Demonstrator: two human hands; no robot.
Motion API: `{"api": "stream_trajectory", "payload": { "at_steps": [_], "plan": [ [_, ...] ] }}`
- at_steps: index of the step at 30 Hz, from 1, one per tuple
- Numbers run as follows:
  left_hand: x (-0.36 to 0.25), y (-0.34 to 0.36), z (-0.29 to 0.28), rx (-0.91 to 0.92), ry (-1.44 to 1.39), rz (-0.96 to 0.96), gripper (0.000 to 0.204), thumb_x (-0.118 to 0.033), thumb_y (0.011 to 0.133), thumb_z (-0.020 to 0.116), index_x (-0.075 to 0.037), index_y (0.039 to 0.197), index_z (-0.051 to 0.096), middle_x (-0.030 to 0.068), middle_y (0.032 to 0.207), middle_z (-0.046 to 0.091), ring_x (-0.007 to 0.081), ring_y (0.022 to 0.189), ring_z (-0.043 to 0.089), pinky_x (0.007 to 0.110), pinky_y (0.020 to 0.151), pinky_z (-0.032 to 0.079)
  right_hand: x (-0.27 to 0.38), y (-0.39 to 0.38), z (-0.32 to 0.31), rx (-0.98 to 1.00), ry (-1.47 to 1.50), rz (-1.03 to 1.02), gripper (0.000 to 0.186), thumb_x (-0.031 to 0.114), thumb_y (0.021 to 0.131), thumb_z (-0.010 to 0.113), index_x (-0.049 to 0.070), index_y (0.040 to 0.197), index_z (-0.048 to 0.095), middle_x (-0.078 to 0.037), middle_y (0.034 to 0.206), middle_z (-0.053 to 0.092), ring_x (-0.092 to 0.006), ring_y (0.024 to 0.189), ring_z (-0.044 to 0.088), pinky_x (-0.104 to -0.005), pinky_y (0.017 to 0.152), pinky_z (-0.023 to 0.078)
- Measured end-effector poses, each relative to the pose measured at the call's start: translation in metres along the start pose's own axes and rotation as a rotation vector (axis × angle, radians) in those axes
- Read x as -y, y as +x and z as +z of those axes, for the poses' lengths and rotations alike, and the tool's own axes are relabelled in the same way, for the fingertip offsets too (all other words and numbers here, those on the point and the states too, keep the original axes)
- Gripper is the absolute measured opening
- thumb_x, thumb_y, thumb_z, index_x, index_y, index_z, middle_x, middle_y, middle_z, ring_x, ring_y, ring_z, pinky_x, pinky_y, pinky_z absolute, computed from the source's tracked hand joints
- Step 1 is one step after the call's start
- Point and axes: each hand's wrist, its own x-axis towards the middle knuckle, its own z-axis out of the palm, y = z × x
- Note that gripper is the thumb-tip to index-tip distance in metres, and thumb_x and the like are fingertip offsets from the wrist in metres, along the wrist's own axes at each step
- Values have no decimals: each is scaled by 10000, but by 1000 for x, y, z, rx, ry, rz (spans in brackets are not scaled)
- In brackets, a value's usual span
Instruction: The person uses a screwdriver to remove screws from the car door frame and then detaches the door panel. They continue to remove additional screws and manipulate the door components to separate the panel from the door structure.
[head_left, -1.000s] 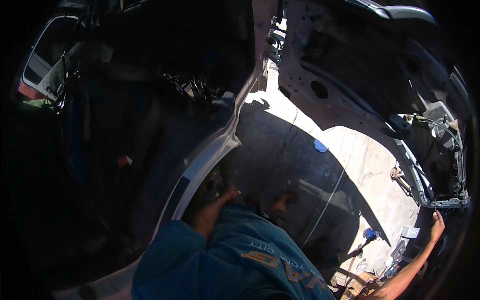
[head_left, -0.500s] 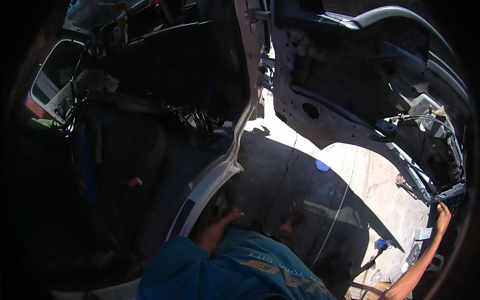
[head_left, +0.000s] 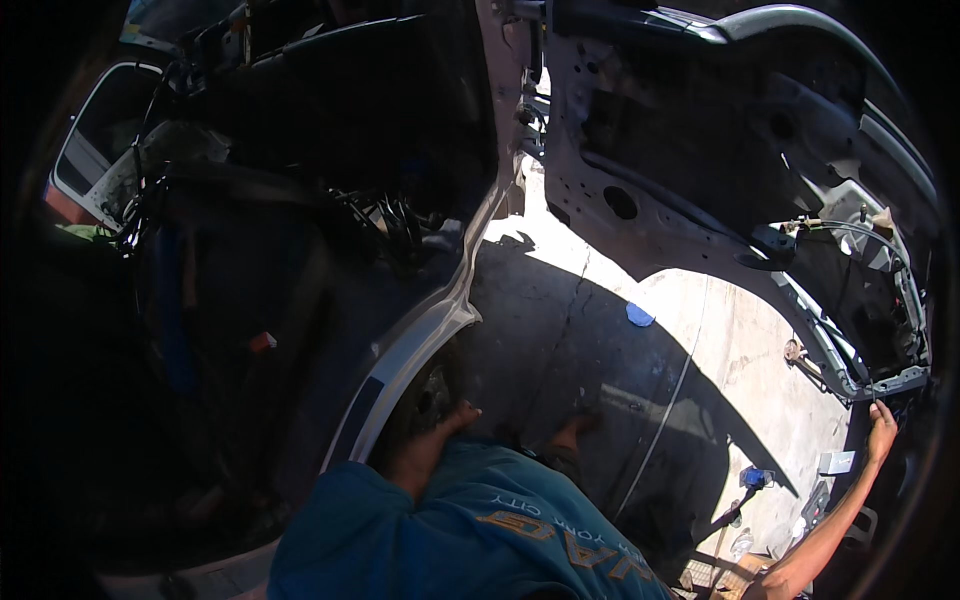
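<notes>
At the far right, my right hand is raised to the lower corner of an opened vehicle door. Its fingers are pressed together at the door's edge, around something thin and dark that is too small to name. My left forearm comes out of the teal sleeve at lower middle. In shade beside the sill, my left hand shows only dimly, its fingers unclear. The door's inner panel is off, baring metal, holes, a cable and a light metal bracket.
Left lies the dark, stripped cabin with loose wiring and a small red object. On the concrete floor are a round blue piece, a blue-headed tool, a white box and a rusty-looking metal part.
The whole view has shifted slightly, with the floor items and door corner now a little higher and further left. My right hand stays at the door corner.
</notes>
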Motion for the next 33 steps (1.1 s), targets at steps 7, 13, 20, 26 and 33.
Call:
{"api": "stream_trajectory", "payload": {
  "at_steps": [7, 13, 20, 26, 33],
  "plan": [
    [-5, -11, -4, -43, -15, -3, 575, -395, 876, 721, 83, 1191, 674, 267, 1198, 692, 385, 1128, 670, 460, 969, 515, 7, -4, 1, -16, 12, -4, 390, 190, 952, 667, -35, 1270, 680, -140, 1083, 743, -179, 999, 671, -294, 924, 494],
    [-19, -23, -13, -66, 3, 32, 566, -411, 873, 717, 84, 1146, 698, 271, 1163, 705, 389, 1105, 682, 462, 964, 516, 6, -3, -1, -1, 23, 31, 391, 190, 947, 675, -29, 1270, 684, -130, 1078, 741, -170, 995, 664, -283, 917, 491],
    [-11, -15, -5, -119, 71, 62, 563, -425, 874, 715, 79, 1123, 708, 276, 1160, 706, 393, 1125, 674, 457, 970, 513, 7, -1, 2, -8, 42, 30, 385, 197, 948, 681, -24, 1263, 691, -116, 1047, 741, -154, 970, 657, -273, 893, 493],
    [-7, -14, -2, -106, 44, 42, 545, -420, 867, 720, 63, 1119, 720, 261, 1159, 711, 391, 1120, 676, 457, 973, 511, 7, 1, 1, -12, 13, 19, 389, 211, 950, 685, -19, 1263, 693, -113, 1036, 741, -155, 956, 658, -276, 882, 494],
    [-15, -33, -15, -69, 92, 42, 560, -431, 864, 709, 64, 1126, 714, 283, 1188, 687, 405, 1144, 654, 462, 990, 499, 14, -4, 3, 1, 23, 23, 370, 187, 943, 684, -16, 1253, 701, -131, 1073, 743, -172, 974, 663, -286, 900, 497]
  ]
}}
